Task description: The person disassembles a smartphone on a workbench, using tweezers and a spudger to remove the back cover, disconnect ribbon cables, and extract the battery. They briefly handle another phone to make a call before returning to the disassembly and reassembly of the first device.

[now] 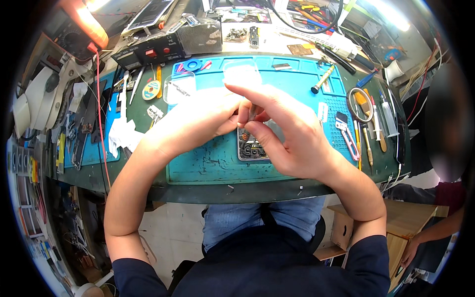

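Observation:
An opened phone [252,151], its dark inner parts and camera modules showing, lies on the blue-green work mat [208,163] in front of me. My right hand [292,131] is closed over it, thumb and fingers around a slim screwdriver [253,112] slanting down to the phone. The index finger stretches out above the tool. From the left, my left hand [227,115] meets it with curled fingers close to the tool and the phone's upper part. The right hand hides part of the phone, and what the left fingers grip cannot be made out.
Clear plastic boxes [180,88] stand behind my hands. To the right lie a tape roll [360,105], a pink-handled cutter [348,136] and syringes [388,116]. A black power unit [148,52] stands back left. Another person's hand [409,252] is at lower right.

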`<state>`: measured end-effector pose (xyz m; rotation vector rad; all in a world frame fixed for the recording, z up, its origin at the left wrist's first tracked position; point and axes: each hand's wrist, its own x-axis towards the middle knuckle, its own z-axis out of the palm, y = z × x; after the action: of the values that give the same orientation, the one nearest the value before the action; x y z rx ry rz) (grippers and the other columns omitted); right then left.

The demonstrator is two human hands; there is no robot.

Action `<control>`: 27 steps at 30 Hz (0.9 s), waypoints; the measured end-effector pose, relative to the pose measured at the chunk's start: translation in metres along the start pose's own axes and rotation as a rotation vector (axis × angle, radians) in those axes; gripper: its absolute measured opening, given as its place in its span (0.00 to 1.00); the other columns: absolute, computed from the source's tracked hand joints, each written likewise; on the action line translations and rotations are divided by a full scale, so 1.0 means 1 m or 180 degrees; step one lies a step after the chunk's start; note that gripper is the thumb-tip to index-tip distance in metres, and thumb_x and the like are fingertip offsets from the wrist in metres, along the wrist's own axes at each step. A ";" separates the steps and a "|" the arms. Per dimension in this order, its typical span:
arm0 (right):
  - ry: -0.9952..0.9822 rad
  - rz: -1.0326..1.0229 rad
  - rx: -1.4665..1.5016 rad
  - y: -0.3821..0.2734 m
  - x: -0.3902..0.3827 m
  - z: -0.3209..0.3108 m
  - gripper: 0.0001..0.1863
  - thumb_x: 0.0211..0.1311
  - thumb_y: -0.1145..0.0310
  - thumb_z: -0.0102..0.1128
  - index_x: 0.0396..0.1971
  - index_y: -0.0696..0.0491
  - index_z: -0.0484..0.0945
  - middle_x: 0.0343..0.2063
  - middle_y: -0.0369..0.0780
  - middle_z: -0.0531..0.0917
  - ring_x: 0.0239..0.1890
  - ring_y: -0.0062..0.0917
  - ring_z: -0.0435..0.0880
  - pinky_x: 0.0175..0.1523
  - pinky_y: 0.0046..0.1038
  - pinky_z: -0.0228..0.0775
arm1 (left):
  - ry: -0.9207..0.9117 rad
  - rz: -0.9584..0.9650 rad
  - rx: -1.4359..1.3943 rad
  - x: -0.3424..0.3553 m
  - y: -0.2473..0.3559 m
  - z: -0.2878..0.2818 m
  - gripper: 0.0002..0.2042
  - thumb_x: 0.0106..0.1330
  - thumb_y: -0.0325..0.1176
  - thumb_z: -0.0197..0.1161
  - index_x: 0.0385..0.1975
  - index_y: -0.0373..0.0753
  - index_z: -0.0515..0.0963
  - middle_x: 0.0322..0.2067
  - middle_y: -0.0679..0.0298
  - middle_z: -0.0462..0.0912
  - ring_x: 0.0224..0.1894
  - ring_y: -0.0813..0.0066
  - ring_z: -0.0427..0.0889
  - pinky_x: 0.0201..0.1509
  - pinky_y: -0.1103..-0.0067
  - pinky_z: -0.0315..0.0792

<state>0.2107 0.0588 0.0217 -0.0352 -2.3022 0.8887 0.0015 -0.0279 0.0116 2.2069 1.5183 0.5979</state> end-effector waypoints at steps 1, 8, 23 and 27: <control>-0.0019 -0.0007 -0.0007 0.000 0.000 0.000 0.34 0.60 0.89 0.59 0.69 0.57 0.72 0.38 0.41 0.82 0.37 0.27 0.82 0.46 0.27 0.80 | -0.0013 -0.0041 0.0050 -0.001 0.001 0.000 0.06 0.71 0.34 0.61 0.40 0.39 0.75 0.39 0.54 0.83 0.46 0.50 0.83 0.50 0.63 0.76; -0.0153 -0.0205 0.0133 -0.005 0.003 -0.002 0.32 0.60 0.87 0.61 0.66 0.56 0.76 0.35 0.41 0.83 0.35 0.28 0.83 0.43 0.28 0.79 | -0.0070 -0.0139 -0.0183 -0.004 -0.003 -0.002 0.08 0.73 0.36 0.59 0.42 0.38 0.77 0.38 0.55 0.84 0.44 0.55 0.83 0.50 0.67 0.76; -0.0083 0.0049 -0.0111 -0.018 0.003 -0.006 0.27 0.63 0.82 0.63 0.64 0.55 0.80 0.35 0.40 0.83 0.38 0.26 0.83 0.46 0.28 0.77 | 0.1266 -0.0058 0.0204 0.049 -0.046 -0.008 0.09 0.62 0.26 0.67 0.41 0.34 0.81 0.34 0.57 0.85 0.35 0.64 0.85 0.44 0.70 0.80; -0.0282 0.0371 0.0426 -0.013 0.000 -0.005 0.27 0.64 0.79 0.66 0.65 0.55 0.78 0.41 0.41 0.83 0.38 0.27 0.82 0.47 0.27 0.77 | 0.1527 0.0107 0.0268 0.046 -0.048 -0.004 0.09 0.63 0.28 0.69 0.42 0.37 0.82 0.35 0.58 0.85 0.34 0.65 0.84 0.42 0.70 0.79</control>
<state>0.2163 0.0513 0.0321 -0.0740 -2.3357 1.1228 -0.0224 0.0319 -0.0056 2.2606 1.7578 1.1593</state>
